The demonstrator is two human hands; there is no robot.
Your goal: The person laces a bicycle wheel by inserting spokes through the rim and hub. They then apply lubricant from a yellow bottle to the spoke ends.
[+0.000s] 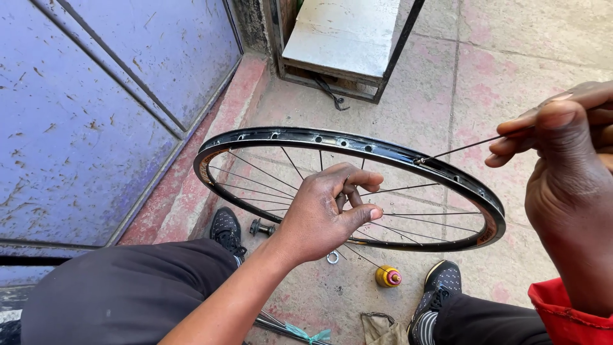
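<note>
Your left hand [322,214] sits at the centre of the frame, inside the wheel [348,185], which lies almost flat and tilted above the floor [511,51]. Its thumb and fingers curl in a narrow grip around the middle of the wheel, where the spokes [408,214] meet; the part they close on is hidden under the fingers, so you cannot tell exactly what it is.

Your right hand [565,172] fills the right edge of the frame, close to the camera. Its fingertips pinch shut on the outer end of a loose spoke [456,148], which runs leftward and down to the far right part of the black rim [383,150] and meets it at one of the spoke holes. A red cuff [565,316] shows at the lower right corner.

Below the wheel, on the floor, lie a small yellow cap [388,276] at lower centre, a metal ring [332,257] just left of it, and a dark hub part [258,227] beside your left shoe [225,230]. Your right shoe [437,297] stands at the bottom, right of the cap. A blue metal door [96,115] takes up the left of the frame, and a pale bench [345,32] stands at top centre.
</note>
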